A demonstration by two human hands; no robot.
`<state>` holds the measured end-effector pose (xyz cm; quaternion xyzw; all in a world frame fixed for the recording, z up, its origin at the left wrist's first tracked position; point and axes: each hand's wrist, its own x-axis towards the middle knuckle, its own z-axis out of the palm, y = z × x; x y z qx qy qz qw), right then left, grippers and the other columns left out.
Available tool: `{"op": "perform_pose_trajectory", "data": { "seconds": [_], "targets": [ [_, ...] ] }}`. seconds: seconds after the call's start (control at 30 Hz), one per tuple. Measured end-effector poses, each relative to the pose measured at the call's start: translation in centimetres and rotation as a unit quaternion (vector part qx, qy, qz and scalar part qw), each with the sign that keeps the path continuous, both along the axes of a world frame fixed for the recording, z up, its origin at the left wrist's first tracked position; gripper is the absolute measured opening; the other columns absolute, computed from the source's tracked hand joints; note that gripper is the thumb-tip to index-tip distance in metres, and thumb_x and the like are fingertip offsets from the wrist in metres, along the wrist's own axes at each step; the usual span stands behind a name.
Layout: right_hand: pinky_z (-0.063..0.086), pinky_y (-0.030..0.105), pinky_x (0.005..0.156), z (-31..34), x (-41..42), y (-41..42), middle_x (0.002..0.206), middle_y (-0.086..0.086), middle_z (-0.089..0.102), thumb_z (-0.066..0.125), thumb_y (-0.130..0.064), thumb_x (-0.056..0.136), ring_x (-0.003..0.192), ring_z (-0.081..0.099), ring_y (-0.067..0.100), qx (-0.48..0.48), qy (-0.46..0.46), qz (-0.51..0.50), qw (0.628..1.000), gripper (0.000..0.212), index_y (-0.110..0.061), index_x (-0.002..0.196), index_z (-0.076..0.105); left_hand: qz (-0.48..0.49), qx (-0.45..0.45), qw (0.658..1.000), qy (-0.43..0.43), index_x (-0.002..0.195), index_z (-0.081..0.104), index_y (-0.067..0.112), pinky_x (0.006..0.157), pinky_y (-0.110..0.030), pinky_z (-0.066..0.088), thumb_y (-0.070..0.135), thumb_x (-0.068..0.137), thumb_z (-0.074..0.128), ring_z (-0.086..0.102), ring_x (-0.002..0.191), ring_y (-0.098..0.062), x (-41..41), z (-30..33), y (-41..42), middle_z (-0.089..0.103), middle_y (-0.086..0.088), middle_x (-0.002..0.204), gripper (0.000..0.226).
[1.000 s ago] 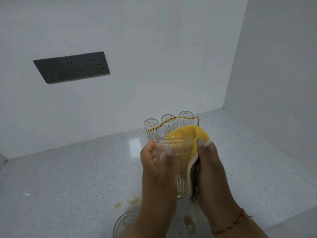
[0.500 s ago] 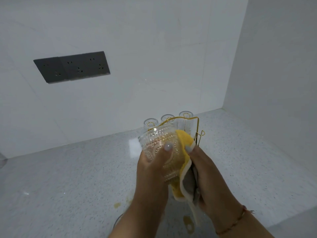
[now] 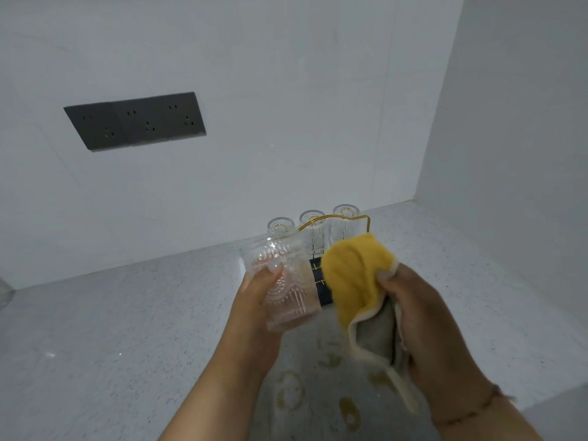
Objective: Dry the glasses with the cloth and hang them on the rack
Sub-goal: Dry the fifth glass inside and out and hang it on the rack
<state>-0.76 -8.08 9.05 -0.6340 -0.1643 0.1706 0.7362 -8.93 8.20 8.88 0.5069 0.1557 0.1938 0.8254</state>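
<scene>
Head view: left hand (image 3: pixel 254 310) grips an embossed glass (image 3: pixel 286 288) just in front of the gold wire rack (image 3: pixel 334 219), where three glasses (image 3: pixel 313 232) hang upside down, while right hand (image 3: pixel 423 316) clutches the yellow cloth (image 3: pixel 353 275) beside that glass, apart from it.

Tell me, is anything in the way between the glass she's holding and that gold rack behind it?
Nothing visible blocks it. The left hand holds the patterned glass just in front of the gold rack, where three glasses already hang at the back. The yellow cloth, gripped by the right hand, sits off to the right.
</scene>
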Motion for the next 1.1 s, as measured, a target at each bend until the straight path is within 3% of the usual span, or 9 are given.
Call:
{"op": "perform_pose_trajectory", "data": {
  "seconds": [0.1,0.2,0.37,0.47,0.53,0.77,0.9,1.0,1.1],
  "targets": [
    [0.051,0.043,0.091,1.7,1.6,-0.8,0.108,-0.003,0.072,0.055,-0.035,0.084,0.1,0.068,0.017,0.044,-0.012,-0.032,0.998,0.027,-0.026,0.103,0.07,-0.044,0.085,0.994,0.053,0.121,0.06,0.012,0.065,-0.036,0.056,0.042,0.052,0.078,0.071,0.087,-0.027,-0.2,-0.4,0.3,0.073,-0.008,0.1,0.078],
    [0.051,0.031,0.077,2.6,1.7,-1.0,0.09,-0.022,0.068,0.06,-0.029,0.088,0.083,0.064,-0.003,0.003,-0.14,-0.094,0.986,0.016,-0.037,0.1,0.058,-0.085,0.117,0.985,0.091,0.117,0.061,0.013,0.068,-0.031,0.057,0.038,0.045,0.083,0.074,0.084,-0.024,-0.6,-0.8,-0.5,0.075,-0.007,0.098,0.079],
    [0.043,0.012,0.048,2.5,-0.9,-0.8,0.072,-0.007,0.065,0.056,-0.06,0.077,0.054,0.058,0.007,-0.095,-0.288,0.001,0.953,0.032,-0.031,0.089,0.059,-0.125,0.138,0.979,0.078,0.11,0.068,0.014,0.076,-0.041,0.057,0.029,0.05,0.084,0.072,0.091,-0.034,-1.0,-0.3,-1.0,0.074,-0.016,0.103,0.064],
    [0.046,0.018,0.076,2.2,-0.7,-1.7,0.078,-0.009,0.065,0.052,-0.074,0.07,0.071,0.06,0.008,-0.173,-0.371,0.117,0.905,0.046,-0.037,0.093,0.064,-0.129,0.146,0.978,0.073,0.105,0.072,0.013,0.073,-0.038,0.055,0.027,0.051,0.083,0.071,0.086,-0.034,-1.3,0.0,-0.6,0.074,-0.018,0.099,0.057],
    [0.04,0.035,0.092,2.3,-0.2,-2.1,0.088,-0.013,0.066,0.056,-0.076,0.066,0.086,0.06,0.006,-0.223,-0.402,0.169,0.872,0.053,-0.035,0.099,0.064,-0.144,0.153,0.975,0.071,0.102,0.073,0.01,0.071,-0.036,0.054,0.024,0.052,0.083,0.07,0.085,-0.033,-1.5,0.1,-0.4,0.073,-0.019,0.098,0.053],
    [0.026,0.035,0.101,3.9,0.3,-2.3,0.091,-0.014,0.065,0.064,-0.071,0.06,0.095,0.056,0.001,-0.276,-0.429,0.292,0.809,0.052,-0.032,0.095,0.066,-0.188,0.18,0.962,0.081,0.1,0.071,0.003,0.074,-0.04,0.055,0.019,0.052,0.083,0.068,0.083,-0.038,-1.3,0.7,-1.1,0.071,-0.022,0.095,0.053],
    [0.04,0.031,0.099,3.4,-0.5,-2.5,0.103,-0.012,0.062,0.077,-0.064,0.051,0.111,0.042,0.001,-0.293,-0.341,0.362,0.817,0.061,-0.028,0.099,0.066,-0.235,0.223,0.941,0.095,0.102,0.071,0.005,0.08,-0.044,0.054,0.018,0.058,0.081,0.068,0.085,-0.044,-1.0,1.1,-1.7,0.071,-0.023,0.097,0.048],
    [0.049,0.028,0.089,4.5,0.3,-3.0,0.102,-0.008,0.066,0.076,-0.06,0.059,0.098,0.062,0.008,-0.2,-0.314,0.338,0.864,0.055,-0.028,0.104,0.068,-0.248,0.204,0.943,0.093,0.097,0.072,0.006,0.075,-0.037,0.052,0.019,0.058,0.079,0.066,0.082,-0.034,-0.7,1.1,-1.3,0.07,-0.018,0.092,0.042],
    [0.028,0.036,0.112,5.1,1.6,-4.2,0.104,-0.016,0.069,0.064,-0.076,0.057,0.103,0.062,0.002,-0.233,-0.391,0.274,0.847,0.066,-0.036,0.11,0.063,-0.249,0.148,0.954,0.085,0.086,0.072,0.008,0.07,-0.033,0.055,0.019,0.055,0.079,0.067,0.075,-0.029,-0.6,1.6,-0.7,0.069,-0.015,0.086,0.034]
  ]
}}
